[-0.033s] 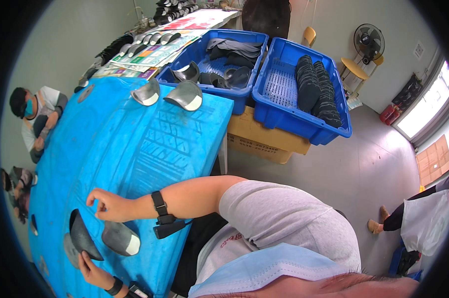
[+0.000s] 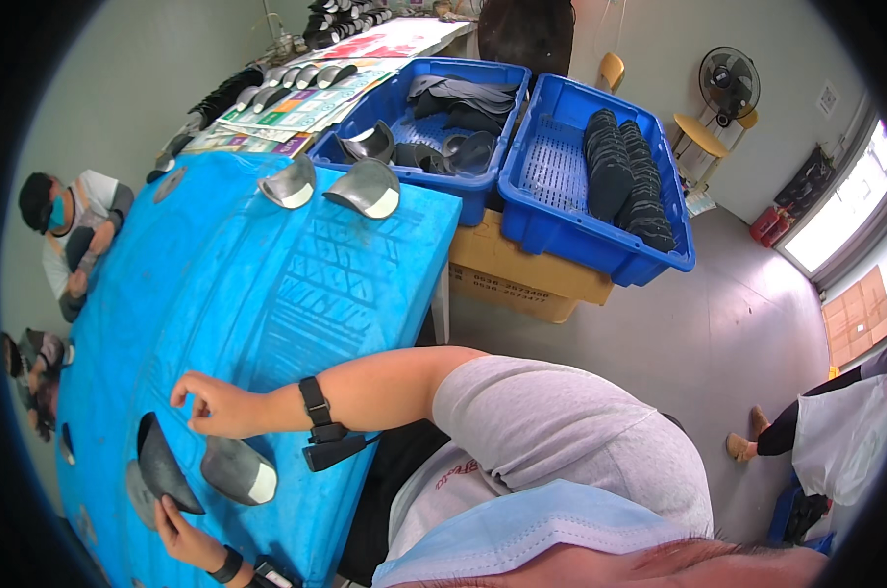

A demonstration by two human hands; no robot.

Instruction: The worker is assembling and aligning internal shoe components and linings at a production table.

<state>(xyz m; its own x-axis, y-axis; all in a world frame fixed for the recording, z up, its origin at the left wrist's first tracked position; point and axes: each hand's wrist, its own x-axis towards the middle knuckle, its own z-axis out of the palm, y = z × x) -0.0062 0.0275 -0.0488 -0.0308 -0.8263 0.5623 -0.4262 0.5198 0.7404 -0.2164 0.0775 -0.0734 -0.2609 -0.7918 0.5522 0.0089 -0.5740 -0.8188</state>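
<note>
My left hand (image 2: 187,535) pinches the near end of a curved dark grey shell (image 2: 165,466) that stands tilted over the blue-covered table (image 2: 311,328). Partly under that shell lies a greyer curved piece (image 2: 140,493). Just beyond the shell's far end, my right hand (image 2: 225,408) hovers with its fingers curled toward the thumb; whether something small is in them, I cannot make out. Close beside the held shell, between it and my body, rests another dark curved shell (image 2: 233,468) with a white end.
Two more white-ended shells (image 2: 365,188) lie at the table's far end. Beyond stand a blue crate (image 2: 414,73) of shells and grey pieces, and a blue crate (image 2: 551,230) with stacked black pads, above a cardboard box (image 2: 522,274). A person (image 2: 76,220) works across the table.
</note>
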